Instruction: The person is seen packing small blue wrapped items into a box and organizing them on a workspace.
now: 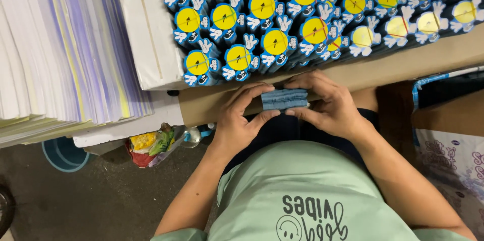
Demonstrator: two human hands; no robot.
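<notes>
A thick blue stack of die-cut cards [284, 98] lies on its side between both my hands, just above the front edge of a brown cardboard work surface [403, 62]. My left hand [239, 117] grips its left end with thumb below and fingers on top. My right hand [327, 102] clasps its right end the same way. Beyond the hands stand several bundles of blue, yellow and white character-shaped cards [275, 42], each tied with a thin band, packed in rows.
Tall piles of white and purple-edged paper sheets [65, 44] fill the left. A white board stack [151, 24] leans beside them. A blue tub [63, 155] and a crumpled wrapper bag [148, 145] lie on the dark floor. A printed sack [448, 155] sits at right.
</notes>
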